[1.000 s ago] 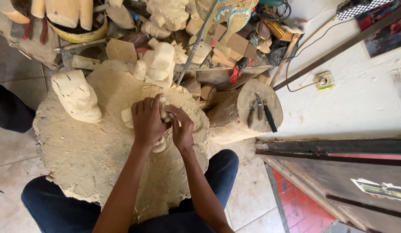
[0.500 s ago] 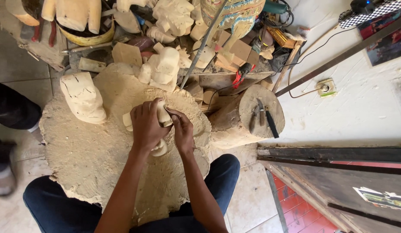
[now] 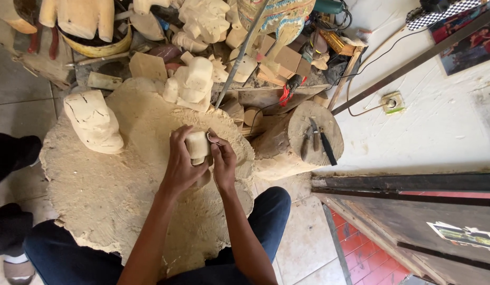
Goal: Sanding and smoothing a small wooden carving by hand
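Pale wood, a small carved block (image 3: 197, 146), sits clasped in the left hand (image 3: 180, 168), while the right hand (image 3: 222, 164) pinches a small curved blade (image 3: 213, 139) against its side. Beneath the grip spreads a round wooden slab (image 3: 113, 190); beyond it stands a rough carving (image 3: 192, 83), with a stump (image 3: 313, 138) bearing tools off to the right.

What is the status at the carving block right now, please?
Left hand grips small pale wood piece. Right hand presses small metal blade to it. Nothing in the way.
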